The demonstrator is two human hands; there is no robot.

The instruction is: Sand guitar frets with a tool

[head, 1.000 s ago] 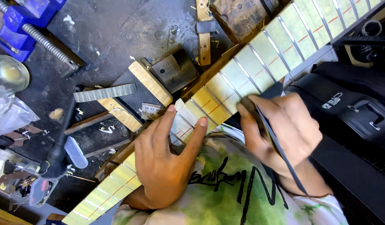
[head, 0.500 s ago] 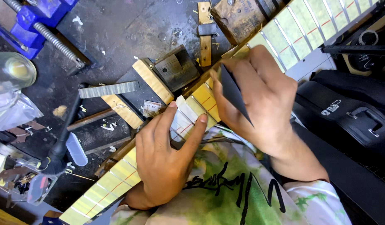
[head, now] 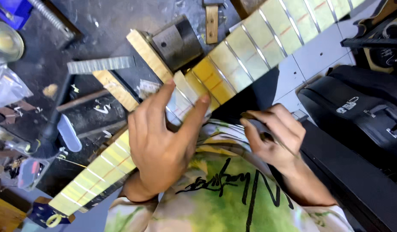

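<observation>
A long guitar fretboard [head: 245, 53] with yellow-green taped spaces between metal frets runs diagonally from lower left to upper right across a dark workbench. My left hand [head: 162, 144] lies flat on its middle, thumb and forefinger spread on either side of one fret. My right hand [head: 273, 137] is just off the board's near edge, closed around a thin dark flat tool [head: 260, 129] that looks like a file or a sanding strip.
A wooden clamp block with a dark metal piece [head: 174, 41] holds the board at the back. A blue vise [head: 9, 10] sits top left beside a clear jar [head: 5, 43]. Black instrument cases [head: 361, 116] lie to the right. Small tools clutter the left edge.
My right hand has drawn back with the dark tool from on top of the fretboard to the near edge. My left hand has stayed pressed on the board.
</observation>
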